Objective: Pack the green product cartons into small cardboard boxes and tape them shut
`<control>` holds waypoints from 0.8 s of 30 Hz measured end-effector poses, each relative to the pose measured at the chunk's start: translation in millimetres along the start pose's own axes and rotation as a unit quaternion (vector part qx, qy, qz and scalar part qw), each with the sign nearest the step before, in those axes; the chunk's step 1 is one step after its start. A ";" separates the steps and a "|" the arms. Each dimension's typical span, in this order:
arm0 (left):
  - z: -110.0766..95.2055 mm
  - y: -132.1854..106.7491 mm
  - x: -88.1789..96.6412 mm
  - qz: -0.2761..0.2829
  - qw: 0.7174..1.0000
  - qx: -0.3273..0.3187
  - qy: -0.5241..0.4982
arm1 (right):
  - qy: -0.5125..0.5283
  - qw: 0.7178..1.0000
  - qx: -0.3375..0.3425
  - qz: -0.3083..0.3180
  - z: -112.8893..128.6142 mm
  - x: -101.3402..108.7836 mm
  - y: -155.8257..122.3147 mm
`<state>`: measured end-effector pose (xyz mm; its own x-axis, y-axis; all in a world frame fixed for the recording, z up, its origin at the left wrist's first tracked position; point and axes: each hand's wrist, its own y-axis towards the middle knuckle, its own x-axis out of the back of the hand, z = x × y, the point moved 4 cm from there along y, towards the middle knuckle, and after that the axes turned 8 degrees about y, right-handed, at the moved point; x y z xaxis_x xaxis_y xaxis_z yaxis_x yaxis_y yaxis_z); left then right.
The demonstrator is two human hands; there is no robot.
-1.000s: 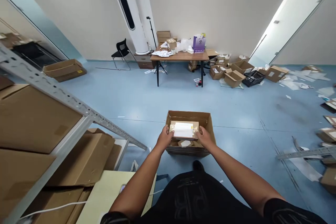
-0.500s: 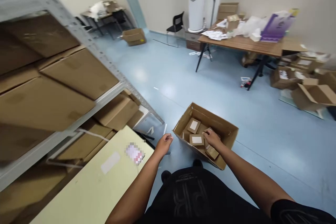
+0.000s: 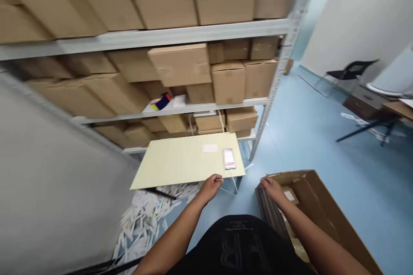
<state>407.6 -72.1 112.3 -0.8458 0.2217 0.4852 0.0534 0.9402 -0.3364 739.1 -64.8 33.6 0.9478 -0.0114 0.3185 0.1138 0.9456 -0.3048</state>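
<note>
My left hand hovers at the front edge of a low pale yellow table, its fingers loosely curled with nothing in them. My right hand rests on the near left corner of an open cardboard box on the floor, fingers lying over the rim. Small brown packets with white labels show inside the box. On the table, close to my left hand, lie a phone and a white label.
A grey metal shelf rack packed with brown cartons fills the view ahead. White strips litter the floor under the table. At the right stand a black chair and a wooden desk corner on the blue floor.
My view has swung left from the room to the shelf rack. My hands let go of a white-topped packet in the box; the left moved out toward the table, the right to the box rim.
</note>
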 end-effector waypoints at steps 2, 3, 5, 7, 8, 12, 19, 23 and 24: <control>34.9 -21.5 36.8 -0.026 1.000 0.010 -0.006 | 0.013 0.999 -0.013 0.026 12.3 -47.3 -1.0; 51.5 -32.1 54.8 -0.040 0.999 0.012 -0.006 | 0.018 0.999 -0.017 0.040 18.7 -71.7 -3.5; 82.1 -53.5 89.1 -0.068 0.998 0.013 -0.008 | 0.016 0.997 -0.013 0.075 32.2 -120.5 -11.9; 110.0 -75.9 120.9 -0.095 0.995 0.018 -0.008 | 0.003 0.993 -0.003 0.118 46.2 -167.3 -22.9; 123.2 -87.5 136.0 -0.109 0.994 0.024 -0.007 | -0.003 0.990 0.000 0.138 53.1 -189.4 -28.6; 173.5 -135.3 189.9 -0.164 0.984 0.063 -0.025 | -0.033 0.978 -0.004 0.206 80.0 -268.9 -47.2; 251.7 -198.5 242.7 -0.273 0.947 0.121 -0.119 | -0.125 0.933 0.047 0.333 131.7 -387.2 -52.9; 285.6 -217.5 248.8 -0.320 0.919 0.166 -0.160 | -0.156 0.900 0.072 0.400 153.6 -451.4 -43.0; 292.0 -221.4 251.2 -0.334 0.911 0.177 -0.166 | -0.162 0.890 0.080 0.418 158.8 -468.7 -39.9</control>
<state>28.4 -300.1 73.0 -0.7432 -0.5152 0.4269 -0.6574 0.6810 -0.3226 243.1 -45.6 39.0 0.5426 0.7884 0.2899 -0.6605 0.6137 -0.4326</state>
